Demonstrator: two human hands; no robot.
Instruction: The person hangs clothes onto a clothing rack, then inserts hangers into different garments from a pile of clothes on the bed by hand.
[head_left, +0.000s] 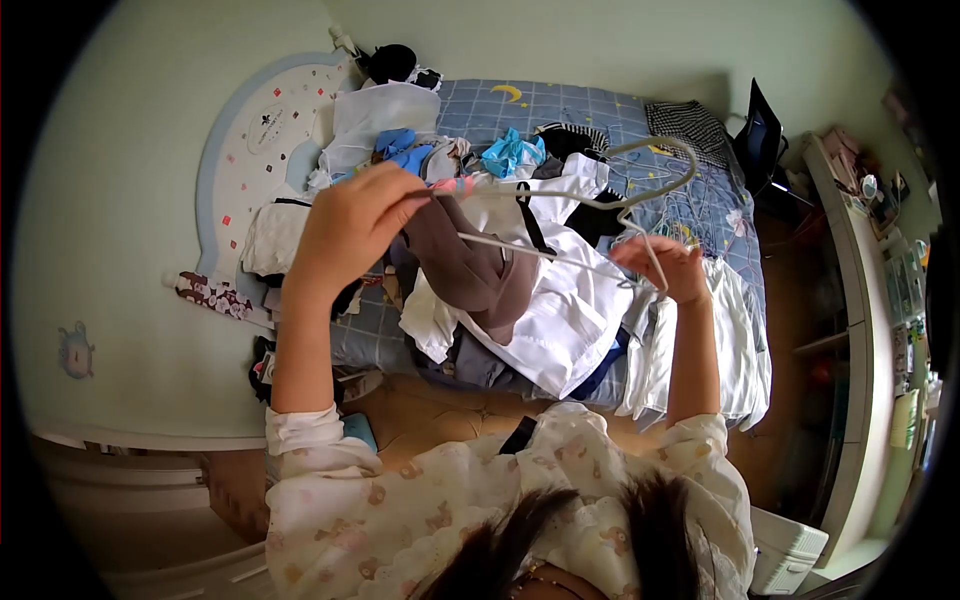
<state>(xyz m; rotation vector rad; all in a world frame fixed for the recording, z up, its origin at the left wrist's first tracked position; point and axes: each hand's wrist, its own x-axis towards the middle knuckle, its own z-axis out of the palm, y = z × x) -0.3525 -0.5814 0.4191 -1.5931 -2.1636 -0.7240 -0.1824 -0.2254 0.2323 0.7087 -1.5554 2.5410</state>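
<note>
A pale wire hanger (500,241) is held up in front of me, its hook toward the upper right. My left hand (362,222) is closed on the hanger's left end, together with a brown garment (468,262) that hangs down from there. My right hand (668,268) is at the hanger's right side, fingers partly spread behind the wire; whether it grips the wire I cannot tell. Below the hanger a white shirt (570,320) lies on the bed.
The bed (580,100) bears piled clothes, a light blue item (513,153), white garments (725,335) and more hangers (680,232) at the right. A curved headboard (215,185) stands left; a laptop (760,135) and shelves are at the right.
</note>
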